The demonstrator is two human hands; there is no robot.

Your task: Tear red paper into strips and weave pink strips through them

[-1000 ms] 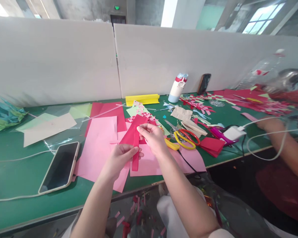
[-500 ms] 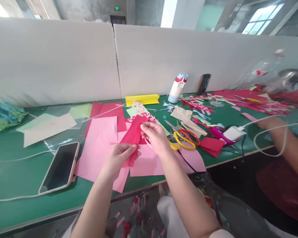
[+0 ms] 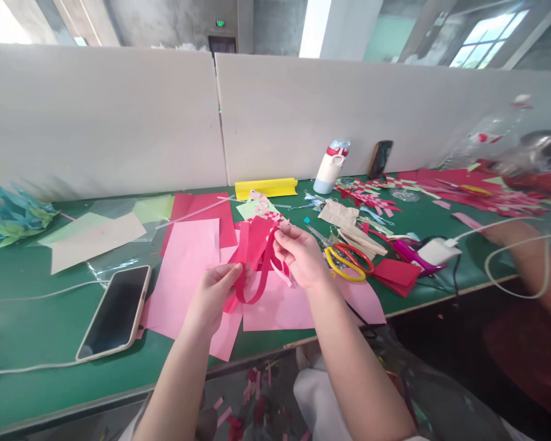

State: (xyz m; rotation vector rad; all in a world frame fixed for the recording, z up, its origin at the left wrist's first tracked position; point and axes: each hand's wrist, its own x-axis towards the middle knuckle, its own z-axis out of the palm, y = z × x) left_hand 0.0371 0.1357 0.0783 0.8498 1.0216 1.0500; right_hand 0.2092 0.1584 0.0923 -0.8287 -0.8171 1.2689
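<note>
Above the near edge of the green table (image 3: 37, 327), bare forearms slant in from seven and five o'clock, converging. The left hand (image 3: 219, 289) pinches a red paper strip (image 3: 250, 300) between thumb and forefinger; the right hand (image 3: 300, 254), slightly higher and farther off, is curled, its thumb tip pressed to the bent forefinger on another stretch of the strip. Between them the strip sags in a loop above pink sheets (image 3: 275, 311). From that loop, a phone (image 3: 114, 313) lies at nine o'clock, yellow-handled scissors (image 3: 348, 277) between two and three, a white bottle (image 3: 330, 168) at one, folded yellow paper (image 3: 266, 188) at twelve.
</note>
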